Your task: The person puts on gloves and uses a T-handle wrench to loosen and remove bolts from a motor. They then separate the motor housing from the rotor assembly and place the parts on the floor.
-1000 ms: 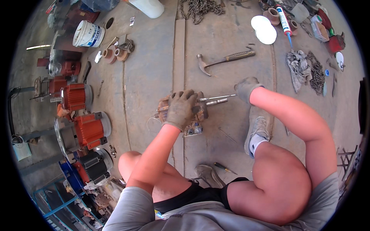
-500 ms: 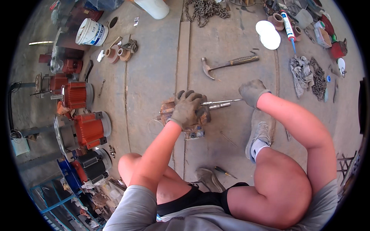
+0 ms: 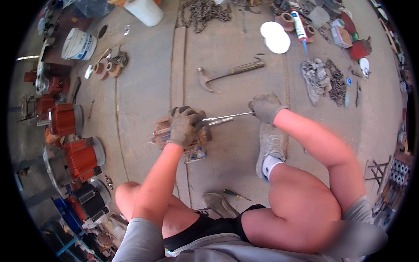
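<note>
A rusty brown metal housing (image 3: 162,130) lies on the floor before me. My gloved left hand (image 3: 184,126) lies over its top, with the fingers curled round its far side. From beside those fingers a slim, shiny metal tool, perhaps a wrench (image 3: 227,116), runs rightward. My gloved right hand (image 3: 267,108) is closed round its outer end. Where the tool meets the housing is hidden by my left hand. Just below it, a shorter bright shaft (image 3: 221,121) sticks out of the housing.
A claw hammer (image 3: 231,73) lies beyond my hands. A screwdriver (image 3: 237,194) is near my left shoe (image 3: 219,204). Orange motors (image 3: 80,158) line the left side. Toward the back right are white discs (image 3: 276,38), a sealant tube (image 3: 299,27), a rag (image 3: 315,78) and chain (image 3: 336,83).
The whole view has shifted, so most things appear farther left. My right hand has moved slightly rightward relative to the housing. Both hands keep their hold.
</note>
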`<action>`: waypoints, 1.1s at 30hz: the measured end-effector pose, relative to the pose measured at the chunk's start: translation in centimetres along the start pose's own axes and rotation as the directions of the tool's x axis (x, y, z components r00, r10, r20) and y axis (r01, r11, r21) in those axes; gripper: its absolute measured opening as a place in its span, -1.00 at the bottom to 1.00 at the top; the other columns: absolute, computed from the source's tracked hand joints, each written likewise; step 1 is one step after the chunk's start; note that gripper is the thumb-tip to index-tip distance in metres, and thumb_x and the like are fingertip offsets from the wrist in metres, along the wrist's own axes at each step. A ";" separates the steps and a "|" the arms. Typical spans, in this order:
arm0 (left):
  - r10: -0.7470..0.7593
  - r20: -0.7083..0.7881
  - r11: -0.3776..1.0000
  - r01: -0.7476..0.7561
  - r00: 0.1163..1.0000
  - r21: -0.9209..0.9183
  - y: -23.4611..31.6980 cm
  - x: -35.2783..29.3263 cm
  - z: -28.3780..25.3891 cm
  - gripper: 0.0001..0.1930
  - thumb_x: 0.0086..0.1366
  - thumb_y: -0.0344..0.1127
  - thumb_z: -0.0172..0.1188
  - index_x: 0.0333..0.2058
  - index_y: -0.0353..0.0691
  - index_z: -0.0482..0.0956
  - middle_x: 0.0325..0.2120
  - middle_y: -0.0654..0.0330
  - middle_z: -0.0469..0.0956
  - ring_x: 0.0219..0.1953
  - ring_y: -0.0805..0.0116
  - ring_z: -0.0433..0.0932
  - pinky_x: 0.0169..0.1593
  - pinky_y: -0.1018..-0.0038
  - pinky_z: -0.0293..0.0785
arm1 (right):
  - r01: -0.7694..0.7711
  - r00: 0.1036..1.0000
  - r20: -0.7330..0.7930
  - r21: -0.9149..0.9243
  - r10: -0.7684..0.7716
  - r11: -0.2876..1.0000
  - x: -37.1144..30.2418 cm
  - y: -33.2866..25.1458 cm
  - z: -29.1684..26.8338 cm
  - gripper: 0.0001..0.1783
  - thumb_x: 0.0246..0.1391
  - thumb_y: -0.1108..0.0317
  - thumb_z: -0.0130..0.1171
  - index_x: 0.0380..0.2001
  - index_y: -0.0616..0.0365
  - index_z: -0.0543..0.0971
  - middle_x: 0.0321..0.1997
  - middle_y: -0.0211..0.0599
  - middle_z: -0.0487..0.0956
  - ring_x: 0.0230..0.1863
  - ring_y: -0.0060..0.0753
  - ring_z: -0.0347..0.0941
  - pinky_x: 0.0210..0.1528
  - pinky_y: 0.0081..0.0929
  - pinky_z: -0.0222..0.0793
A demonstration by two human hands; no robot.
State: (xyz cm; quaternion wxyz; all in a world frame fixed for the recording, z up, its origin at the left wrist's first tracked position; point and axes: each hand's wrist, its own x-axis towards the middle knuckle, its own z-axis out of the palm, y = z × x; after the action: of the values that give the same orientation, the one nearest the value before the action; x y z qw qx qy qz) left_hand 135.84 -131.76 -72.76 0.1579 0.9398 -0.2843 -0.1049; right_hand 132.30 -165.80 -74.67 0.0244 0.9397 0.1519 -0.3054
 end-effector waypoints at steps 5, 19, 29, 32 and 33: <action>-0.016 -0.013 0.999 0.016 1.000 0.039 0.7 0.3 0.2 -0.78 0.23 -0.03 0.42 -0.22 0.07 0.83 -0.13 0.24 0.70 0.15 0.04 0.50 0.27 0.03 0.24 | 0.005 0.998 -0.061 0.028 -0.003 1.000 -1.5 2.5 0.4 -0.71 0.30 0.06 0.22 -0.06 -0.11 0.76 -0.07 -0.30 0.76 0.03 -0.12 0.70 0.04 -0.07 0.59; -0.042 0.027 0.996 0.044 0.999 -0.082 0.8 0.8 -0.3 -0.78 0.22 -0.08 0.41 -0.20 0.04 0.82 -0.17 0.20 0.74 0.07 0.00 0.54 0.24 0.03 0.25 | -0.672 0.674 -0.197 0.238 0.712 0.702 -13.0 17.9 14.4 -0.56 0.21 0.00 0.36 0.05 -0.02 0.69 0.06 -0.14 0.66 0.12 0.04 0.58 0.16 -0.02 0.50; -0.091 0.039 0.919 0.099 0.995 -0.383 0.7 0.5 -1.8 -0.57 0.20 -0.05 0.49 0.03 -0.01 0.76 -0.14 0.21 0.73 0.13 0.10 0.55 0.31 0.15 0.29 | 0.076 0.954 -0.271 0.628 0.125 0.775 0.7 -1.2 0.8 0.32 -0.01 -0.04 0.57 0.64 0.00 -0.05 0.44 0.12 0.38 0.38 0.19 0.43 0.42 -0.07 0.39; -0.381 -0.119 0.834 0.285 0.917 -0.473 0.7 0.3 -4.1 -0.59 0.32 -0.03 0.41 0.05 -0.09 0.73 -0.06 0.13 0.72 0.10 0.06 0.58 0.30 0.13 0.36 | 0.126 0.987 -0.157 0.584 -0.042 0.802 2.3 -6.3 -2.7 0.31 -0.04 -0.02 0.58 0.61 0.12 0.01 0.42 0.20 0.38 0.40 0.21 0.39 0.42 -0.05 0.37; -0.337 -0.210 0.919 0.271 0.918 -0.286 -0.7 0.4 -4.2 -0.60 0.36 -0.02 0.36 0.05 -0.11 0.72 -0.05 0.10 0.71 0.10 0.03 0.59 0.30 0.12 0.38 | 0.161 0.984 -0.156 0.544 -0.090 0.823 2.7 -7.4 -3.1 0.24 0.01 -0.04 0.54 0.59 0.13 0.07 0.43 0.18 0.37 0.39 0.20 0.41 0.40 -0.06 0.39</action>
State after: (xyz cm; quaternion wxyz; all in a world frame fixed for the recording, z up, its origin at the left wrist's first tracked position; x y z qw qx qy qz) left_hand 137.73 -130.39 -69.17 0.2925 0.9506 -0.0954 -0.0420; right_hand 133.91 -157.55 -73.42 -0.2787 0.9112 0.1196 -0.2788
